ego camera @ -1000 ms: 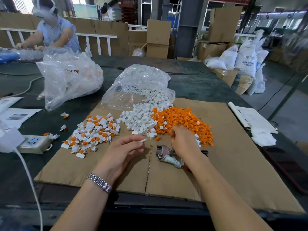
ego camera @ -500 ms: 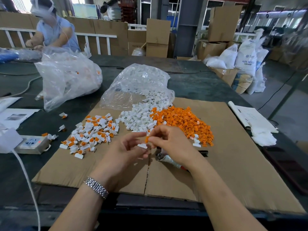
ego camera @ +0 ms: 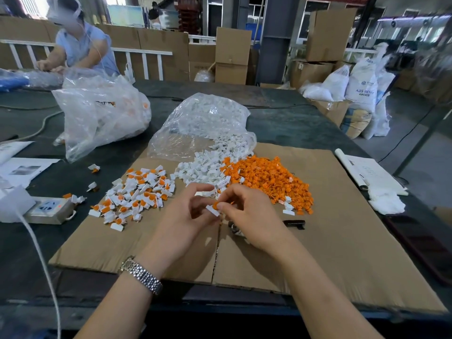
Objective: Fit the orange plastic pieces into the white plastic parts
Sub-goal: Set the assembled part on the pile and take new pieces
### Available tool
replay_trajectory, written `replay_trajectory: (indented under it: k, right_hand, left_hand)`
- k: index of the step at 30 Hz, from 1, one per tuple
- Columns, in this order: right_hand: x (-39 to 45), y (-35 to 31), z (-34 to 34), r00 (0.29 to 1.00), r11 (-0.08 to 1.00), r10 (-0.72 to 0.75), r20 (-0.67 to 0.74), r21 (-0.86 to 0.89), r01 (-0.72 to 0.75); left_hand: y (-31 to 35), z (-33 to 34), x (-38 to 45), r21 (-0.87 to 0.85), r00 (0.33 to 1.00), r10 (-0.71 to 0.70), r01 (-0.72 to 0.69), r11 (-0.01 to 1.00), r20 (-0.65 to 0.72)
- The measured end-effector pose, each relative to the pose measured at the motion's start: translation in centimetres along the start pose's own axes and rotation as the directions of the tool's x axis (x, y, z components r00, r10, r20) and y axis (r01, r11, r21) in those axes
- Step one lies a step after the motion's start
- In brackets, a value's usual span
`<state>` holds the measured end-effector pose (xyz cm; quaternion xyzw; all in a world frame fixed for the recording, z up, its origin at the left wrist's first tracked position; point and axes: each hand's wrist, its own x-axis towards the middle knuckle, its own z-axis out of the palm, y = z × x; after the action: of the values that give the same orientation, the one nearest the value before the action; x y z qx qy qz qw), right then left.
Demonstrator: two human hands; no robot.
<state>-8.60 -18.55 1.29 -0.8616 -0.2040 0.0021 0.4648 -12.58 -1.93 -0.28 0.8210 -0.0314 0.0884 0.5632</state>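
Faintly, sack (ego camera: 364,90) — "ABS RESIN", hands joining pieces

Warehouse-type room. Dark tabletop (ego camera: 281,123), worn surface. White railing (ego camera: 137,53) along its far edge, brown cardboard boxes (ego camera: 232,55) stacked behind it. Dark steel column (ego camera: 276,37) at centre back. Right side: grey concrete floor (ego camera: 420,172), white sacks (ego camera: 362,86) leaning against more cartons. Daylight enters through windows (ego camera: 31,3) at upper left; far right background is dimmer and blurred.
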Motion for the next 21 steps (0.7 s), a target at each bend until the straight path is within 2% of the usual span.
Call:
replay_trajectory:
  k: [4, 7, 9, 11, 13, 15, 17, 19, 21]
  right_hand:
    - [-0.2, -0.3, -0.1, 0.999, 0.998, 0.044, 0.016, 0.049, -0.045]
    - [-0.2, -0.6, -0.3, 0.992, 0.991, 0.122, 0.040, 0.052, -0.124]
    - [-0.1, -0.8, -0.3, 0.976, 0.967, 0.208, 0.059, 0.137, -0.214]
    - [-0.1, -0.9, -0.2, 0.964, 0.942, 0.258, 0.069, 0.206, -0.267]
    - [-0.1, -0.8, -0.2, 0.961, 0.934, 0.264, 0.080, 0.230, -0.275]
    - [-0.3, -0.7, -0.4, 0.966, 0.940, 0.235, 0.111, 0.227, -0.254]
    - [-0.6, -0.5, -0.9, 0.973, 0.948, 0.184, 0.139, 0.235, -0.213]
    - [-0.9, -0.2, -1.2, 0.986, 0.964, 0.106, 0.127, 0.228, -0.133]
    - [-1.2, -0.2, -1.3, 0.995, 0.980, 0.022, 0.100, 0.194, -0.041]
  left_hand:
    - [0.3, 0.0, -0.1, 0.055, 1.000, 0.008, -0.007, 0.998, -0.012]
    - [0.5, 0.3, -0.4, 0.107, 0.996, 0.046, -0.038, 0.994, -0.078]
    - [0.7, 0.5, -0.7, 0.236, 0.989, 0.111, -0.086, 0.968, -0.096]
    - [1.0, 0.6, -0.9, 0.436, 0.978, 0.206, -0.171, 0.884, -0.034]
    - [1.0, 0.5, -0.9, 0.495, 0.968, 0.251, -0.224, 0.840, 0.012]
    - [0.8, 0.2, -0.9, 0.388, 0.975, 0.222, -0.203, 0.899, -0.004]
    - [0.8, -0.3, -0.8, 0.145, 0.994, 0.107, -0.106, 0.984, 0.003]
    - [0.9, -0.5, -0.8, -0.107, 0.998, 0.027, -0.021, 0.994, 0.058]
    - [1.1, -0.8, -0.8, -0.228, 0.995, 0.020, 0.003, 0.974, 0.097]
